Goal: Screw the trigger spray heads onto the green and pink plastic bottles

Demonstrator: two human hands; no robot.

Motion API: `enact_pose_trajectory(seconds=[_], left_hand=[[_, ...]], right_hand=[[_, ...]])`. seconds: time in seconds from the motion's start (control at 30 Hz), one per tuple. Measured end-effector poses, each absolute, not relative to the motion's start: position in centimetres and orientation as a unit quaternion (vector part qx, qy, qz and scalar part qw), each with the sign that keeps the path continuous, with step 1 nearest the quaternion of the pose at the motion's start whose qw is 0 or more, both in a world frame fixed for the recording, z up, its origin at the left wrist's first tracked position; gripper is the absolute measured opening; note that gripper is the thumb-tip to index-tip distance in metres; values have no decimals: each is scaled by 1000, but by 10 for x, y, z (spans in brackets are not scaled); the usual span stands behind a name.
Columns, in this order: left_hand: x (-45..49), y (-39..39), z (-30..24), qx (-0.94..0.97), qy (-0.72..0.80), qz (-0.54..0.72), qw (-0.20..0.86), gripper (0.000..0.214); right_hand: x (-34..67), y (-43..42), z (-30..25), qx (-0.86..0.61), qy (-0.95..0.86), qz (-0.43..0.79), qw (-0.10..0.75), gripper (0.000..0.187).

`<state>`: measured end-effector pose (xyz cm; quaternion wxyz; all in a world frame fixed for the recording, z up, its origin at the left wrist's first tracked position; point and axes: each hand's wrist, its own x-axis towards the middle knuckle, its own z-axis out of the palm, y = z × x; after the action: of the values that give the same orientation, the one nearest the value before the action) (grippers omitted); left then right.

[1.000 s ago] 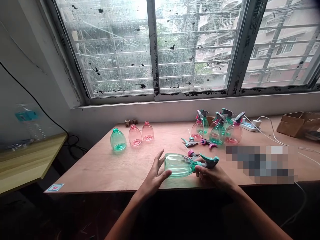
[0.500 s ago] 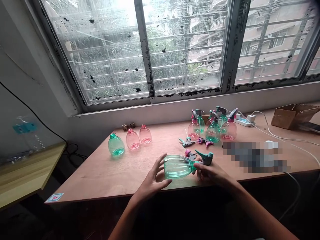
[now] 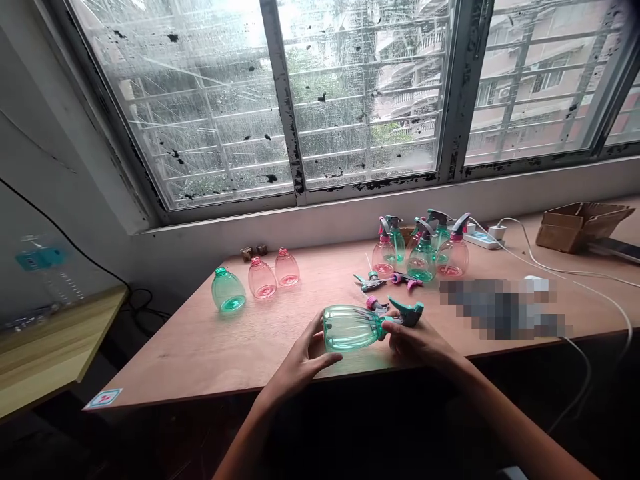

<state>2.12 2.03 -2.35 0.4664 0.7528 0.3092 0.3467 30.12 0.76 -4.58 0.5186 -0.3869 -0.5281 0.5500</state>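
Observation:
A clear green spray bottle [image 3: 350,328] lies sideways in the air over the table's front edge, its base toward the left. My left hand [image 3: 306,353] cups the base end, fingers behind it and thumb stretched along underneath. At the neck, my right hand [image 3: 411,340] grips the collar below the grey-and-green trigger head [image 3: 407,312], which is on the bottle. Just behind lies a pink-collared spray head [image 3: 375,305], partly hidden. Farther back are a green-collared spray head [image 3: 371,281] and another pink spray head [image 3: 406,281].
Left on the wooden table [image 3: 180,360] stand a headless green bottle [image 3: 229,291] and two headless pink bottles, one nearer [image 3: 262,279]. Several bottles with heads, including a pink one [image 3: 453,257], stand at back right. Beyond are a power strip [image 3: 484,239], cables and a cardboard box [image 3: 575,230].
My left hand has closed in around the bottle's base, its fingers now farther behind it. My right hand keeps its grip at the neck. The whole view has shifted slightly.

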Motion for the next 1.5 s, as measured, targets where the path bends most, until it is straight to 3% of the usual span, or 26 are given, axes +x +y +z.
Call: enact_pose_trajectory(seconds=[0.27, 0.47, 0.67, 0.8, 1.03, 1.27, 1.4, 1.5], left_hand=[[18, 20, -29, 721, 313, 365, 500, 98], [20, 16, -20, 713, 317, 358, 513, 74], [21, 14, -26, 716, 288, 379, 511, 93], [22, 11, -22, 704, 291, 372, 531, 100], [20, 13, -18, 714, 332, 365, 497, 75], [22, 3, -22, 734, 344, 367, 457, 92], [19, -4, -13, 727, 282, 370, 505, 90], [20, -11, -6, 661, 198, 408, 598, 94]], right_hand=[[302, 10, -51, -375, -547, 555, 503, 43], [302, 9, -51, -373, -565, 544, 496, 48], [302, 10, -53, -403, -564, 537, 481, 57], [303, 11, -55, -382, -580, 529, 487, 52], [305, 9, -50, -373, -616, 507, 475, 36], [302, 4, -47, -400, -582, 533, 466, 46], [294, -5, -48, -407, -597, 443, 530, 37], [285, -26, -44, -381, -665, 249, 592, 23]])
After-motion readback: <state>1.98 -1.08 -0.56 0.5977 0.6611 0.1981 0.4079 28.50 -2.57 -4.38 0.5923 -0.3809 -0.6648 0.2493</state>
